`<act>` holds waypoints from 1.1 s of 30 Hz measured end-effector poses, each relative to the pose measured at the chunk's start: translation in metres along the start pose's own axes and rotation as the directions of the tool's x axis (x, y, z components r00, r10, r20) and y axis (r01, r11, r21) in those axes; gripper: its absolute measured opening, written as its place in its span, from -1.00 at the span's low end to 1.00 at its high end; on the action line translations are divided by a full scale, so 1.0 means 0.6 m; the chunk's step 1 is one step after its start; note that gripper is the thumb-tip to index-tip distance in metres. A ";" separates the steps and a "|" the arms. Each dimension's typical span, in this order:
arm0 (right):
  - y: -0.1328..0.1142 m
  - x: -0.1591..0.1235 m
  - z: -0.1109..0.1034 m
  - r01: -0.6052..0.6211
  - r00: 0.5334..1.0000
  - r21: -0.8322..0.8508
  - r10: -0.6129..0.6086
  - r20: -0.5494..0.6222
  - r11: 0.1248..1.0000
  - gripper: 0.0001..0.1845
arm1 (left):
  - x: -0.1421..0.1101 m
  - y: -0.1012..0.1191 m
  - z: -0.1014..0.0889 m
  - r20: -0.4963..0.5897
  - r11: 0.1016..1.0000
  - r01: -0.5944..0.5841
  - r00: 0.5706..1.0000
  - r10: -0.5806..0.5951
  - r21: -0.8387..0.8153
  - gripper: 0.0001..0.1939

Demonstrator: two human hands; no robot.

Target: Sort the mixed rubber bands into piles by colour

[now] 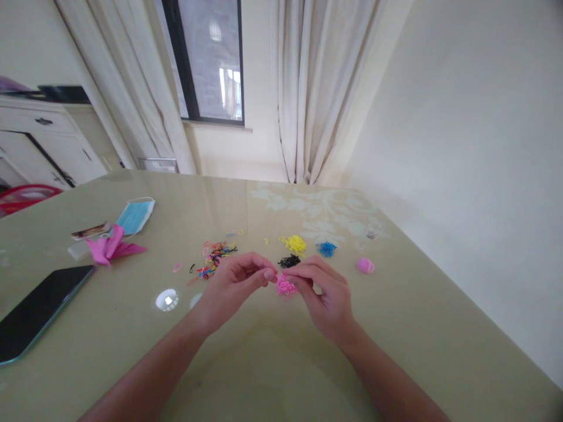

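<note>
My left hand (240,284) and my right hand (323,293) meet near the middle of the view, thumbs and forefingers pinched close together. Whatever lies between the fingertips is too small to make out. Just behind and below the fingertips is a pile of pink rubber bands (287,286). Farther back lie a black pile (289,261), a yellow pile (294,244) and a blue pile (326,249) of small bands. Left of these, partly behind my left hand, sits a mixed-colour heap of bands (220,253).
A round pink object (365,265) lies to the right on the table (264,375). On the left are a phone (41,308), a pink folded paper shape (113,247) and a blue face mask (135,217). A wall (484,176) borders the table's right edge.
</note>
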State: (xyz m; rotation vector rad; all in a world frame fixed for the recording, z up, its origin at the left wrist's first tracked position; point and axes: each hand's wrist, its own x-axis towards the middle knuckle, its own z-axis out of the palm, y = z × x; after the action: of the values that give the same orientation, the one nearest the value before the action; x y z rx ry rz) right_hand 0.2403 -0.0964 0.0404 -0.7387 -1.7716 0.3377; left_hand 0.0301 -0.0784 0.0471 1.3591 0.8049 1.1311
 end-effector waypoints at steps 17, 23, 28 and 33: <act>0.038 0.020 -0.026 -0.217 0.975 -0.010 0.218 0.051 0.976 -0.87 | 0.029 -0.022 -0.051 -0.256 0.914 -0.074 0.948 0.189 0.400 -0.67; 0.085 0.019 -0.029 -0.335 0.923 -0.150 0.356 0.148 0.930 -0.87 | 0.048 -0.067 -0.102 -0.144 0.418 0.031 0.960 0.240 0.908 -0.71; 0.081 0.018 -0.026 -0.346 0.861 -0.260 0.415 0.295 0.902 -0.89 | 0.051 -0.096 -0.103 -0.048 0.129 0.038 0.996 0.080 0.991 -0.71; 0.076 0.014 -0.020 -0.303 0.836 -0.332 0.416 0.359 0.893 -0.87 | 0.055 -0.103 -0.101 -0.048 0.094 0.040 0.995 0.084 0.995 -0.73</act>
State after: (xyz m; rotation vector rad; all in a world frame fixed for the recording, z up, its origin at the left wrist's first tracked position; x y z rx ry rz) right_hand 0.2640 -0.0579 0.0249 -1.2811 -2.1056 0.5586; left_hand -0.0081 -0.0200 -0.0138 2.4710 1.8585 0.5001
